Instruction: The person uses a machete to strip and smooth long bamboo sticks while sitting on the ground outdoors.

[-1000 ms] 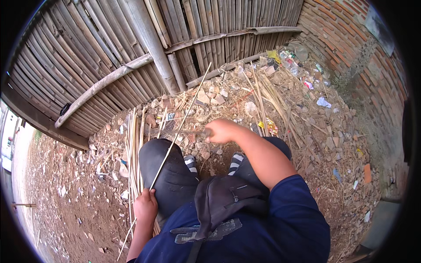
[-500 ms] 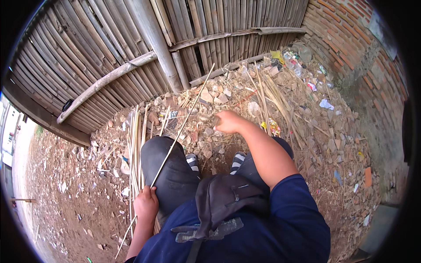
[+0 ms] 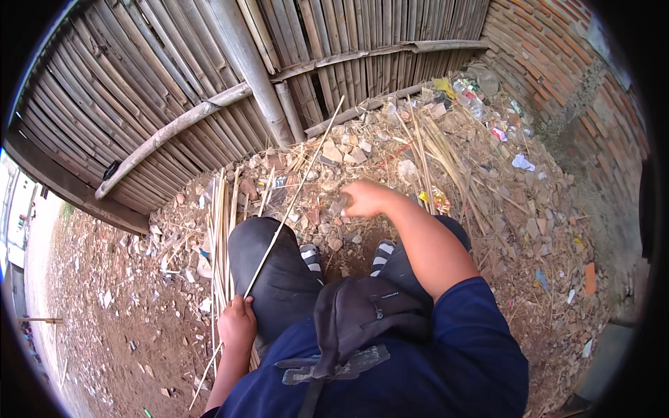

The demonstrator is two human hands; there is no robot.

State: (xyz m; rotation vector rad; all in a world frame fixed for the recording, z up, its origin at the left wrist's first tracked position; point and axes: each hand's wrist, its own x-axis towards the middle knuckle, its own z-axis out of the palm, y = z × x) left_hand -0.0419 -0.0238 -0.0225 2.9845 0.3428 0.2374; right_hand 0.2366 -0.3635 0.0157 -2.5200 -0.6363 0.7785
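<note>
A long thin bamboo strip (image 3: 296,191) runs slantwise across my left knee, its far end raised toward the bamboo wall. My left hand (image 3: 237,322) is closed round its lower part beside the left thigh, and the tail sticks out below the wrist. Out in front of the knees, my right hand (image 3: 366,198) is closed, apart from the strip. Something small and brownish shows at its fingertips, too unclear against the rubble to name. More bamboo strips (image 3: 221,244) lie in a bundle along the outside of my left leg.
A bamboo-slat wall (image 3: 174,90) with a thick pole (image 3: 254,76) stands ahead, and a brick wall (image 3: 585,97) at the right. Stones and litter cover the ground. Dry strips (image 3: 446,164) lie beyond my right knee. A black bag (image 3: 362,306) rests on my lap.
The view has shifted very slightly. Both hands keep nearly the same pose, and the bamboo strip stays in my left hand across the knee.
</note>
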